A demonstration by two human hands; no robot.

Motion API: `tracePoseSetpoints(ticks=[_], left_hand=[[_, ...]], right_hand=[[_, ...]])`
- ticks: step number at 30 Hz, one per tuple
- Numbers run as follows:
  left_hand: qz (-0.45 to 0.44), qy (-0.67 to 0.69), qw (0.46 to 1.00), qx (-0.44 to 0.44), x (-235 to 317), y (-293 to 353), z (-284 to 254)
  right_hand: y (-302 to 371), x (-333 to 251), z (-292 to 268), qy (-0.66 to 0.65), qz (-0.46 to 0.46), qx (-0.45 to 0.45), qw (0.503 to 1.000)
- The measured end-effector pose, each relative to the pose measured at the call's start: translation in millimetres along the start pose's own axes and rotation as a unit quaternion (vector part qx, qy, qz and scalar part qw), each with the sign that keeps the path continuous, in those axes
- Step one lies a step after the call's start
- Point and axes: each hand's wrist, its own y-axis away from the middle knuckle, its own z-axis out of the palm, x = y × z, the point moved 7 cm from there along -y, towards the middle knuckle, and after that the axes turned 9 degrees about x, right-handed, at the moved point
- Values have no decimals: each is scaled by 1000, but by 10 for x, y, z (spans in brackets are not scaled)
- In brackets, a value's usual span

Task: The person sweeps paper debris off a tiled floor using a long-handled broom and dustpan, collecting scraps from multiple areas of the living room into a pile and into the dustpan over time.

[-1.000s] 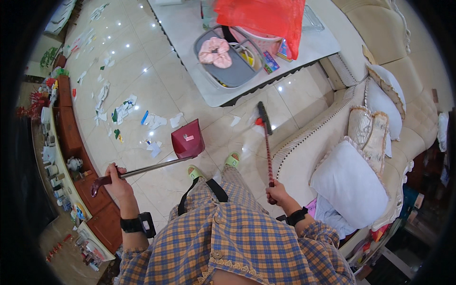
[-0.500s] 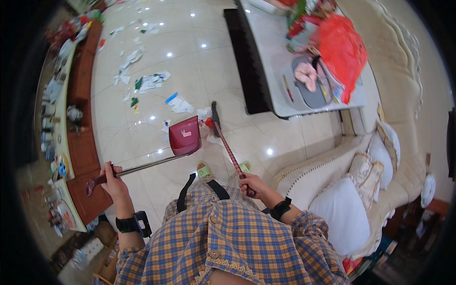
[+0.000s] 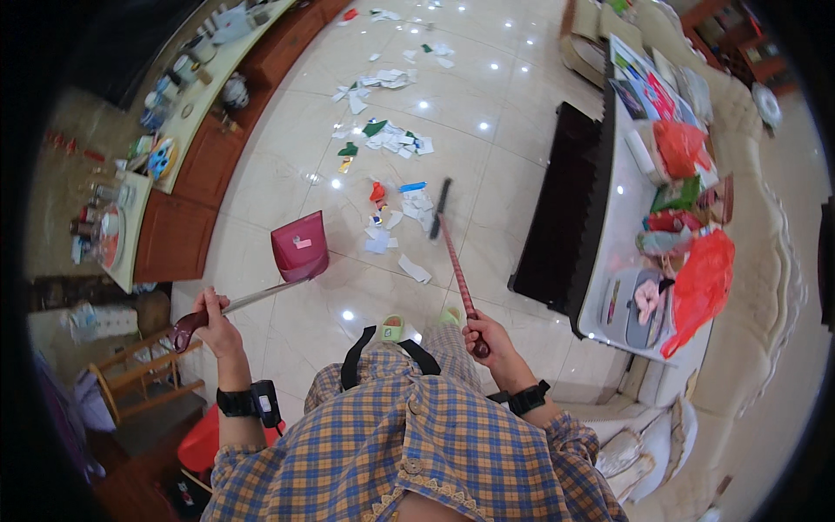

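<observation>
My left hand (image 3: 216,326) is wrapped round the long handle of a dark red dustpan (image 3: 300,244), whose scoop is at the floor to the left of the litter. In my right hand (image 3: 490,341) is the reddish stick of a broom (image 3: 458,270). The broom's dark head (image 3: 441,209) stands beside torn white paper scraps (image 3: 417,207) and a blue strip (image 3: 412,186). A crumpled red piece (image 3: 377,191) and more paper lie between broom and dustpan. Whether anything is inside the scoop I cannot tell.
More paper scraps (image 3: 391,139) trail away over the tiled floor. On the right stand a white-topped table (image 3: 591,300) with a red plastic bag (image 3: 706,283), and a cream sofa (image 3: 765,261). A brown cabinet (image 3: 178,235) lines the left; a wooden stool (image 3: 143,383) is nearer.
My view has turned right, so the room is shifted. The broom head has moved away from the dustpan to the far right side of the scraps; the red piece now lies clear of it.
</observation>
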Motion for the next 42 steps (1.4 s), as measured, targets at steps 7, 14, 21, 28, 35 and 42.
tracePoseSetpoints(ticks=[7,14,21,28,35,42], left_hand=[[-7,-64,991,120,29,161,-409],[-31,-102,960,258,131,526,-838],[-48,-114,933,337,209,980,-1135],[-101,-45,892,438,141,1409,-1413],[-88,-68,876,470,23,1699,-1943],[-112,-37,870,478,-137,2030,-2239]], right_hand=[[-350,-244,169,58,40,50,996],[-1038,-851,490,39,129,-52,990],[-925,-1332,533,225,102,-59,967],[-273,-1153,362,458,129,-46,878],[-167,-440,316,435,265,-17,860],[-186,-342,361,461,264,21,847]])
